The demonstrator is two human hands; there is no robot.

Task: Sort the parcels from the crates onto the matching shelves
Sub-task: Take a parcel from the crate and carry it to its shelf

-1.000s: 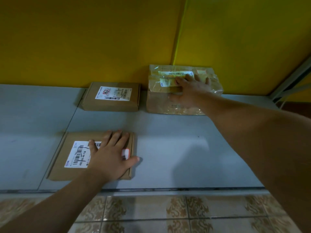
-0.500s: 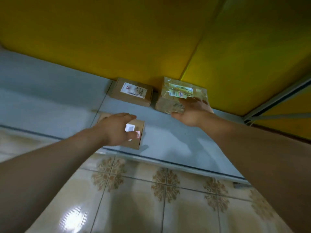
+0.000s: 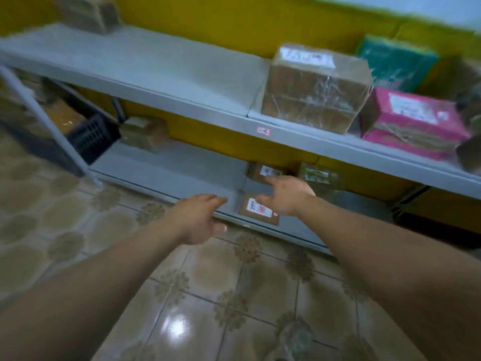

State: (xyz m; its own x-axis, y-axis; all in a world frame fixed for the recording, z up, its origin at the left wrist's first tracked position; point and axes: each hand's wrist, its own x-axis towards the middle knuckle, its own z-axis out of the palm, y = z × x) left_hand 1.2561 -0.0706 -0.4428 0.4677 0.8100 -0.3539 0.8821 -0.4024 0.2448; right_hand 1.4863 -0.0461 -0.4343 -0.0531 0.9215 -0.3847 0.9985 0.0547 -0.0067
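Note:
Three parcels lie on the grey bottom shelf [image 3: 169,168]: a flat brown box with a white label [image 3: 256,210] at the front edge, a second small brown box [image 3: 265,171] at the back, and a plastic-wrapped parcel [image 3: 318,175] beside it. My left hand [image 3: 199,218] hovers over the shelf's front edge with relaxed fingers and holds nothing. My right hand [image 3: 287,195] hangs in front of the parcels, fingers spread, empty. Both hands are off the parcels.
The upper shelf [image 3: 182,82] carries a large wrapped brown carton [image 3: 312,89], a pink box tied with twine [image 3: 413,123] and a teal parcel [image 3: 395,63]. A dark crate [image 3: 88,136] and another brown box [image 3: 144,132] sit at the left. Glossy patterned tiles cover the floor.
Both hands have let go of the parcels and drawn back from the bottom shelf. The view has pulled away and up, and the upper shelf now shows.

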